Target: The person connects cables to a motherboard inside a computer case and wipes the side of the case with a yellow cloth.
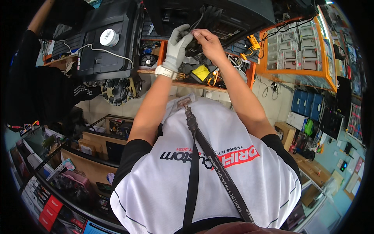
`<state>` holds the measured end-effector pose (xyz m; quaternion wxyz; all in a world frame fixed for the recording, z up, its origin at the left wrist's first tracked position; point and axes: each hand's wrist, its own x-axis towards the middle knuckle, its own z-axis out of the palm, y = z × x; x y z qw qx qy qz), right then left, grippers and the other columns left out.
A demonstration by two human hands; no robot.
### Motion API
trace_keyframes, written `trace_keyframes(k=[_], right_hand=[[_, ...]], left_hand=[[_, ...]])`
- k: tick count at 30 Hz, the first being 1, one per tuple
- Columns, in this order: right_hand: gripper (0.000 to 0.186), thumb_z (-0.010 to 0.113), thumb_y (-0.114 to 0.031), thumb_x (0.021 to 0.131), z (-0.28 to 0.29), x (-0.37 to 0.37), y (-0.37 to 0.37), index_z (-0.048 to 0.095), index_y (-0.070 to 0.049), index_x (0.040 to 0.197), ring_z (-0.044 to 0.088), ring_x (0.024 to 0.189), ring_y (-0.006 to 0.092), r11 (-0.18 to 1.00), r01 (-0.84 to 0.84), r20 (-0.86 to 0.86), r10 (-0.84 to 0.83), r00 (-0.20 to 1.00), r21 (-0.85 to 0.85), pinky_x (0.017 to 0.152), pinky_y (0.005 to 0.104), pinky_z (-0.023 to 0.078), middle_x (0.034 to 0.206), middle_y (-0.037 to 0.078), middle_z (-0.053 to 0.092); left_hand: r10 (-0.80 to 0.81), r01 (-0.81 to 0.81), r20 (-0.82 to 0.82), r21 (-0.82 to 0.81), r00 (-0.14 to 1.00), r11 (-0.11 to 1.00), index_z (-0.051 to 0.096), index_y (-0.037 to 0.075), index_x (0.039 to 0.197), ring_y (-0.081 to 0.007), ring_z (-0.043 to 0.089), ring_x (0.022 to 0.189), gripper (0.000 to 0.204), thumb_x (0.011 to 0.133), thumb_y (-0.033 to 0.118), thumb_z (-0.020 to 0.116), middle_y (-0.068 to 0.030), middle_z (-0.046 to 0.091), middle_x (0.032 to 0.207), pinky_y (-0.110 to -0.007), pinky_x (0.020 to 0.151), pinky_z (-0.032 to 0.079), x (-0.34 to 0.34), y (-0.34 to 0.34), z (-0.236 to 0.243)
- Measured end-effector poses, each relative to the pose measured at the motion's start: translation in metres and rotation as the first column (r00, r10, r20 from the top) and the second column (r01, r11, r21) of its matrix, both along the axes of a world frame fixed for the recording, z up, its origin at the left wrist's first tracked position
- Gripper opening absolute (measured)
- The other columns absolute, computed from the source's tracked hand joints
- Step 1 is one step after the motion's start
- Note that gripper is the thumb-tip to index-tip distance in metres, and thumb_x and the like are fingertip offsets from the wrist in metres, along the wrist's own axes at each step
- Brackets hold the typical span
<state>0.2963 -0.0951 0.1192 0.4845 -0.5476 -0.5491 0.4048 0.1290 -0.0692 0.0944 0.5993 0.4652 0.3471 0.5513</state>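
My left hand (177, 45), in a pale grey glove with a white watch (166, 71) at the wrist, has its fingers curled and pinched at a thin dark cable (200, 18). Bare, my right hand (210, 45) closes thumb and forefinger on the same cable, close to the left fingertips. The cable's end is too small to make out. Right behind both hands stands a black computer case (249, 17), its side open, with dark cables inside. More black cable (193, 50) hangs beneath my fingers, over an open wooden drawer (187, 84).
The drawer holds a yellow pouch (200, 73), orange-handled pliers (212, 78) and a fan (148, 60). A yellow tool (254, 45) lies right of the case. At left, a white round tub (109, 37) sits on a black case (105, 58); a person in black (43, 89) stands beyond.
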Motion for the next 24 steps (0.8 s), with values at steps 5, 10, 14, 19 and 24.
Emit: trace_keyframes(k=[5,10,14,19,24], right_hand=[[0.037,0.075,-0.025,0.109,-0.029,-0.022,0.001,0.075,0.000,0.138,0.076,0.115,0.0255,0.972,0.123,-0.347,-0.187,0.919,-0.200,0.102,0.0387,0.059,0.131,0.011,0.080],[0.054,0.082,-0.029,0.104,-0.022,-0.047,0.004,0.069,-0.002,0.149,0.078,0.104,0.0230,0.950,0.305,0.088,-0.299,0.950,-0.061,0.099,0.0402,0.060,0.129,0.014,0.084],[0.049,0.078,-0.022,0.107,-0.035,-0.032,0.006,0.069,-0.003,0.151,0.079,0.096,0.0178,0.979,0.187,0.006,-0.187,0.982,-0.079,0.094,0.0336,0.059,0.117,0.011,0.087],[0.036,0.064,-0.005,0.113,-0.008,-0.038,-0.019,0.064,0.000,0.148,0.081,0.100,0.0211,0.977,-0.112,-0.603,-0.020,0.797,-0.180,0.094,0.0352,0.063,0.109,0.014,0.083],[0.070,0.093,-0.036,0.098,0.013,-0.042,-0.018,0.059,0.001,0.147,0.079,0.080,0.0192,0.878,0.116,-0.234,-0.248,0.940,-0.465,0.072,0.0368,0.064,0.086,0.011,0.079]], left_hand=[[-0.094,0.111,-0.275,0.045,0.957,0.993,0.074,0.004,0.147,-0.0081,0.069,0.097,0.045,0.103,0.013,0.084,-0.0007,0.078,0.112,-0.026,0.087,0.058,-0.035,0.008,0.010],[0.008,-0.022,-0.357,-0.036,0.934,0.999,0.085,0.005,0.128,-0.0032,0.066,0.084,0.029,0.105,0.022,0.087,0.0023,0.081,0.099,-0.025,0.074,0.055,-0.064,0.032,0.024],[-0.033,0.037,-0.373,0.005,0.927,0.999,0.085,0.005,0.129,-0.0027,0.065,0.085,0.030,0.107,0.025,0.085,0.0032,0.081,0.098,-0.025,0.074,0.054,-0.068,0.055,0.028],[-0.100,0.154,-0.471,0.077,0.876,0.985,0.083,0.002,0.132,-0.0104,0.075,0.109,0.031,0.110,0.023,0.080,-0.0047,0.087,0.120,-0.030,0.097,0.059,-0.063,0.059,-0.016],[-0.525,0.511,-0.358,-0.140,0.772,0.848,0.081,0.001,0.131,-0.0100,0.067,0.102,0.034,0.117,0.027,0.066,-0.0032,0.083,0.110,-0.033,0.092,0.058,-0.047,0.046,-0.042]])
